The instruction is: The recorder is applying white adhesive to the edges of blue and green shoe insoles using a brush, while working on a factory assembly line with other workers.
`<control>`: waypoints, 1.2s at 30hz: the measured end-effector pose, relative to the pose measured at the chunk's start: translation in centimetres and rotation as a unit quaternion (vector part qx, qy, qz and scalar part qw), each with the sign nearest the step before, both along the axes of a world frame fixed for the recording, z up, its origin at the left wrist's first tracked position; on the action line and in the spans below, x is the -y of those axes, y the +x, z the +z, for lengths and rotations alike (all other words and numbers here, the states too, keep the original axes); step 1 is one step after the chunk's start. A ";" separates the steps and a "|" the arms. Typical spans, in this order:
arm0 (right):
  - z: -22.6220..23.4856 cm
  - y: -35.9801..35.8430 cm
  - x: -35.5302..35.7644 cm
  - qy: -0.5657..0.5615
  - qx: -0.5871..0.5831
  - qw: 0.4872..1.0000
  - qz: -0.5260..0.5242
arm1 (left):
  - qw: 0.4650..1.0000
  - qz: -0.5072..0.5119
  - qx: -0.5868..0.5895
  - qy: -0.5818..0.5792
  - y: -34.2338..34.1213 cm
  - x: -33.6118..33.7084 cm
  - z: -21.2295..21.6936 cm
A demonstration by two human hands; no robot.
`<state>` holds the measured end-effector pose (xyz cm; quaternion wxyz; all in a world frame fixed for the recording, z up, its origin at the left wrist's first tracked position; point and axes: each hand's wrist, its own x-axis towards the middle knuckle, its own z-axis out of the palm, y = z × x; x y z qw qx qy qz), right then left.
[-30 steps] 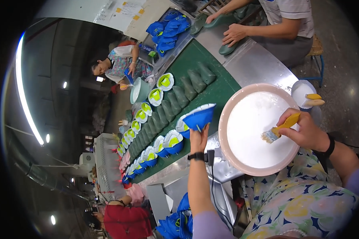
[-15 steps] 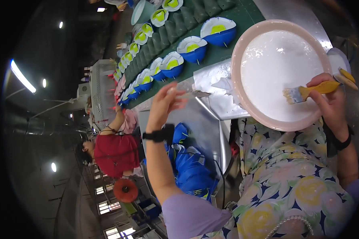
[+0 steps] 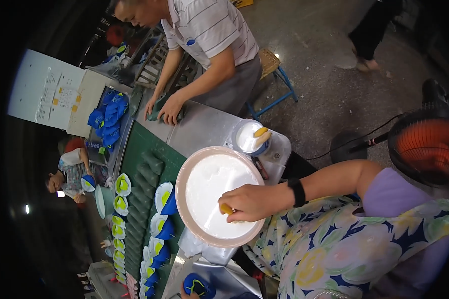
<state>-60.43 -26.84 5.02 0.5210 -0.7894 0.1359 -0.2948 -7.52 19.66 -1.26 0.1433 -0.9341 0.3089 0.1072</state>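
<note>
My right hand (image 3: pixel 244 202) is closed around the yellow handle of a brush (image 3: pixel 226 209), whose bristles are hidden below the hand. It is over a pink basin (image 3: pixel 180 194) of white liquid. At the lower edge, only part of my left hand (image 3: pixel 187 295) shows, gripping a blue shoe upper (image 3: pixel 199 286) with yellow-green trim. Beyond the basin, blue uppers with white and yellow-green insides (image 3: pixel 163 198) stand in a row on the green tabletop (image 3: pixel 134 149). Dark green shoe lasts (image 3: pixel 142 199) lie alongside them, with another row of uppers (image 3: pixel 122 184) behind.
A tub (image 3: pixel 248 137) of white liquid, with yellow-handled brushes across it, stands beside the basin. Across the table, a co-worker (image 3: pixel 209 45) handles a dark green last (image 3: pixel 159 108). Another person (image 3: pixel 75 169) holds a blue upper farther left. A fan (image 3: pixel 424 144) stands at right.
The view has swung right, bringing the co-worker and fan in. My left hand was raised and empty; now it holds a blue upper. The brush has turned downward in my right hand.
</note>
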 end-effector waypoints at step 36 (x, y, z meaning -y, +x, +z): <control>7.0 6.2 5.1 -0.092 0.115 0.988 -0.055 | 0.573 0.029 -0.403 -0.713 -22.7 26.8 8.2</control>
